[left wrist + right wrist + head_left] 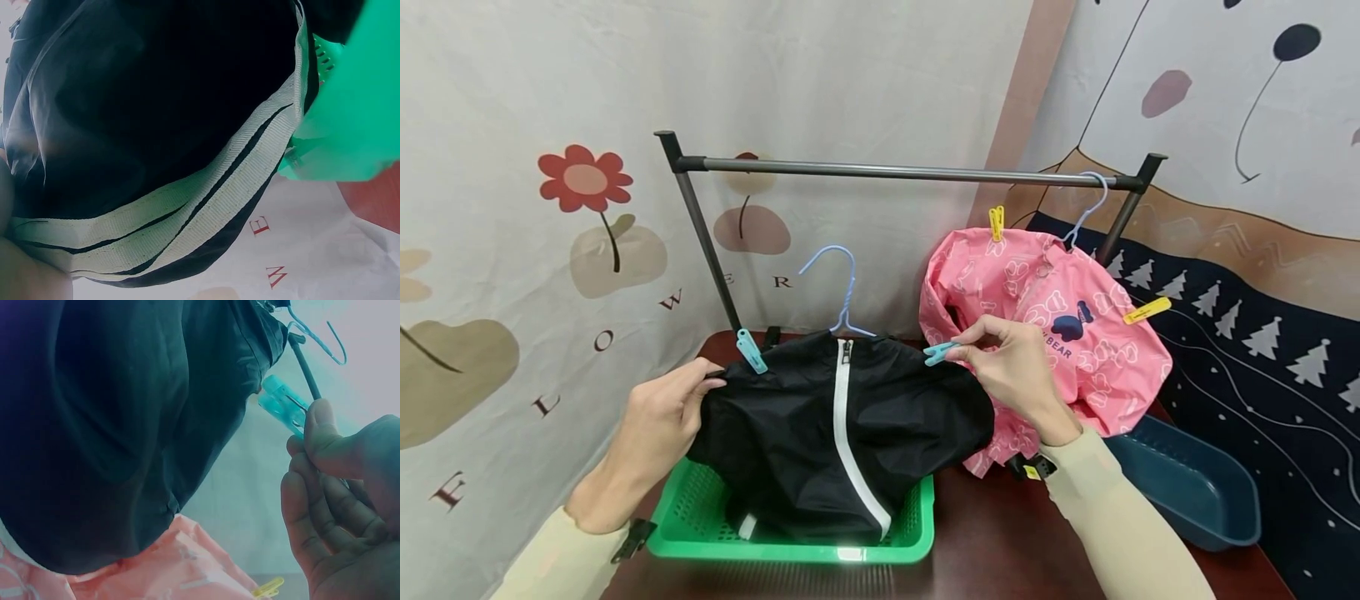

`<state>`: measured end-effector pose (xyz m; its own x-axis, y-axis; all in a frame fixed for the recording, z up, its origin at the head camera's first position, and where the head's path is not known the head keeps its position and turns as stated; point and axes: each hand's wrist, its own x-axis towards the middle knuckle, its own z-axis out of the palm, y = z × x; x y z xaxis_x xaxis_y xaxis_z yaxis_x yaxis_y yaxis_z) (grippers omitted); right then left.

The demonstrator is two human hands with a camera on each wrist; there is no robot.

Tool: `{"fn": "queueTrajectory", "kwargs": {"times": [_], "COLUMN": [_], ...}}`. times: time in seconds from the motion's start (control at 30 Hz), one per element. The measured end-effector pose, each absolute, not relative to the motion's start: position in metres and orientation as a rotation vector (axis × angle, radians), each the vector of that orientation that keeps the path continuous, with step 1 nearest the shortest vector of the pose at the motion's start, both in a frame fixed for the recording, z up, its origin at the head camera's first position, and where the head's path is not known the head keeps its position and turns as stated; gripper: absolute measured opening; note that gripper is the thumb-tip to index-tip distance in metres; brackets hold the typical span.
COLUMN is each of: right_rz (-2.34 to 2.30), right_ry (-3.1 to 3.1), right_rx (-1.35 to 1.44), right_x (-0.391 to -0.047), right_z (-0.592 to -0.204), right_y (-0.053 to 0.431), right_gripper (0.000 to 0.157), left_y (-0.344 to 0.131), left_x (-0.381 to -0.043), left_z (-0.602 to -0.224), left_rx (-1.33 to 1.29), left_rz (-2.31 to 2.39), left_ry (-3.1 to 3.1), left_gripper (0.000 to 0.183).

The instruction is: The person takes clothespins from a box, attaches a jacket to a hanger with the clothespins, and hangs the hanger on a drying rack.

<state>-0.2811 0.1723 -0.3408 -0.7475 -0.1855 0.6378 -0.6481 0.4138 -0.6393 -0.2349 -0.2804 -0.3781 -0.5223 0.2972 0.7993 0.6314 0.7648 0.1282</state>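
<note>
A black jacket (782, 417) with a white zipper strip is on a light-blue wire hanger (851, 292), whose hook is off the rack's bar. My left hand (655, 425) pinches the jacket's edge at its left shoulder, beside a light-blue clothespin (750, 352) fastened there. Thumb and fingers of my right hand (1018, 371) pinch a second light-blue clothespin (284, 407), its tip right at the jacket's right shoulder. White trim (212, 187) along the jacket's edge fills much of the left wrist view, where only a sliver of hand shows.
Beneath the jacket stands a green basket (790, 552). Behind it is a grey metal rack (880, 171). A pink jacket (1037, 308) with yellow clothespins (1147, 310) hangs from the rack's right end. A dark blue basin (1213, 500) sits at the right on the red-brown table (992, 542).
</note>
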Motion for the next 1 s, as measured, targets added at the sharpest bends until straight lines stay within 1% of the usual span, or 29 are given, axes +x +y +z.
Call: {"fn": "queueTrajectory", "kwargs": {"times": [0.67, 1.0], "right_rz": [1.300, 1.298], "right_ry": [-2.246, -2.288], "right_rx": [0.708, 0.699], "right_x": [-0.293, -0.291], "right_z": [-0.343, -0.341], "right_y": [0.163, 0.156], "right_gripper": [0.009, 0.010], "left_y": [-0.277, -0.275], "left_x": [-0.236, -0.238], "left_z": [-0.378, -0.379], "left_rx": [-0.700, -0.699], "left_rz": [-0.559, -0.567], "left_ry": [-2.080, -2.065], "left_gripper": [0.023, 0.019]}}
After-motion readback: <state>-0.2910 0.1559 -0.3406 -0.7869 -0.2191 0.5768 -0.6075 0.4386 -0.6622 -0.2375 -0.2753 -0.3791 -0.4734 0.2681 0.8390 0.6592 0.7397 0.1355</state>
